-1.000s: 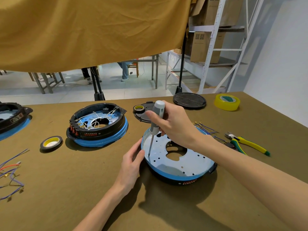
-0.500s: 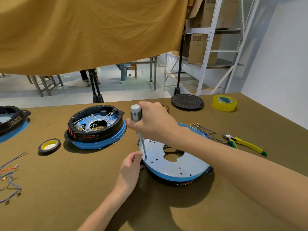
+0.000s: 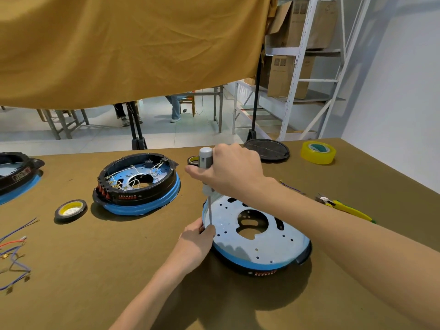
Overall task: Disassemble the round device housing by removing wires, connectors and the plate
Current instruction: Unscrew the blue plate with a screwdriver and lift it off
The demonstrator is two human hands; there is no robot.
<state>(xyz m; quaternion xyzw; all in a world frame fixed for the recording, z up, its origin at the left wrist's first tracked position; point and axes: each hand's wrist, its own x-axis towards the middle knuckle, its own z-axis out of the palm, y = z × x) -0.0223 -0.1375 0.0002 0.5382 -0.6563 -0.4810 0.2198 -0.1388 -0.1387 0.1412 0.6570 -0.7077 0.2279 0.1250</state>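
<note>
Housing (image 3: 257, 239) lies plate-up on the near right of the surface (image 3: 119, 270); its wires appear gone. Right hand (image 3: 228, 172) grips a screwdriver (image 3: 206, 177) on the plate's left edge, left hand (image 3: 197, 236) pinching the rim; the plate is not yet off.

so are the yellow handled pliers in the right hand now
No, the right hand grips a screwdriver, while the pliers lie on the table.

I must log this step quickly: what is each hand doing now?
Left hand: fingers curled at the housing rim, beside the screwdriver tip.
Right hand: grips the screwdriver handle.
</note>
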